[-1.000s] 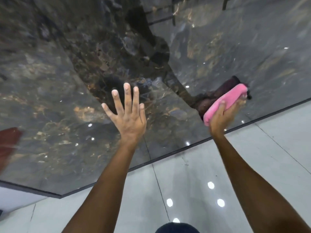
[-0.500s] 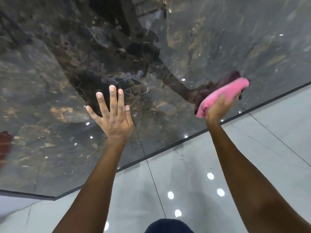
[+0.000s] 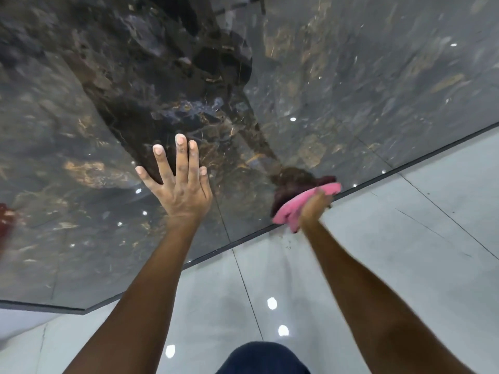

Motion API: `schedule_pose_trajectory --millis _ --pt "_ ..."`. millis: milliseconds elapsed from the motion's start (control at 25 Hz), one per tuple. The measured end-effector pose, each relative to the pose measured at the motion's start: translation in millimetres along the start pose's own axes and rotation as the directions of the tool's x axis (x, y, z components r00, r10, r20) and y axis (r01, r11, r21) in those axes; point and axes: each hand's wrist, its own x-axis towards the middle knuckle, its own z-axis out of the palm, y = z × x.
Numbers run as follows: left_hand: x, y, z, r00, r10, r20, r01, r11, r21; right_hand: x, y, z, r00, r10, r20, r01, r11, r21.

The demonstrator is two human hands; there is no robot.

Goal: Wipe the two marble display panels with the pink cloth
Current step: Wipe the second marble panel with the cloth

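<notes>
A dark, glossy marble display panel (image 3: 364,85) with gold and grey veins fills the upper view. A thin vertical seam runs down it between my hands. My left hand (image 3: 181,184) lies flat against the marble, fingers straight and spread. My right hand (image 3: 313,209) grips the bunched pink cloth (image 3: 298,205) and presses it on the panel just above its bottom edge. The cloth's dark reflection shows in the marble right above it.
A black strip (image 3: 405,168) borders the panel's bottom edge, running diagonally from lower left to upper right. Below lies a shiny light grey tiled floor (image 3: 418,238) with ceiling-light reflections. A red blur (image 3: 5,217) shows at the left edge. Dark blue clothing (image 3: 263,359) is at the bottom.
My right hand has swept the pink cloth down and to the left, from higher on the panel to its bottom edge. My left hand has stayed flat on the marble.
</notes>
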Motion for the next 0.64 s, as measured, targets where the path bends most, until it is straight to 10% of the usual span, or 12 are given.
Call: schedule_pose_trajectory --millis 80,200,360,440,560,640 --pt "5.0 2.4 1.7 1.0 -0.001 0.028 0.001 1.0 0.019 5.1 -16.5 9.1 1.0 0.005 -0.029 -0.006 0.999 -0.04" --pt "4.1 5.0 -14.1 0.991 -0.059 0.123 0.062 0.998 -0.018 -78.8 -47.2 38.6 0.92 -0.361 0.151 0.391 0.86 -0.328" --pt "50.6 16.0 -47.0 0.972 -0.169 0.164 0.202 0.956 -0.211 -141.6 -88.2 48.0 0.265 -0.641 0.72 0.963 0.135 -0.233" --pt "131.1 12.7 -55.3 0.963 -0.264 0.058 0.269 0.913 -0.308 -112.2 -160.5 52.6 0.307 -0.699 0.646 0.943 0.134 -0.303" --pt "219.6 8.6 -55.7 0.897 -0.441 -0.027 0.424 0.876 -0.23 -80.8 -292.0 69.6 0.705 -0.649 0.287 0.695 0.55 -0.463" --pt "218.8 9.7 -47.2 0.902 -0.425 -0.07 0.409 0.896 -0.175 -123.9 -294.2 87.3 0.678 -0.661 0.321 0.711 0.478 -0.516"
